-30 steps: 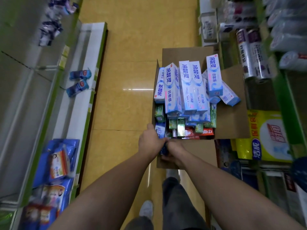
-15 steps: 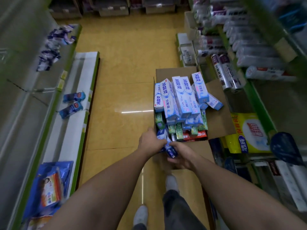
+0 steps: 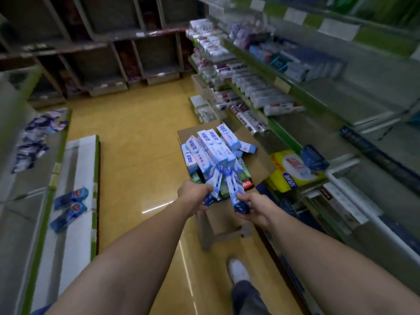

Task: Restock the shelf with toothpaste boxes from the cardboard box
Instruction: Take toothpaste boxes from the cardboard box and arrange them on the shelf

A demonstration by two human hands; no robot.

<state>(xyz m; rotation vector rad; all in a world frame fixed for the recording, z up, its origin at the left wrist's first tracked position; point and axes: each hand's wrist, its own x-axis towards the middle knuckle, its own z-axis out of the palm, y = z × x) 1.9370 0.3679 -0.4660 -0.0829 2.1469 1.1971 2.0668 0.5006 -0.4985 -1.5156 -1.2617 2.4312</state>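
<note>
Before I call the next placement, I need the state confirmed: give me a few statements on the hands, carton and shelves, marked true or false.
1. The right hand grips a blue toothpaste box. True.
2. The left hand is free. False: it grips a second blue box.
3. The cardboard box is empty. False: pale toothpaste boxes are piled in it.
4. Two blue packets lie on the low left shelf. True.
</note>
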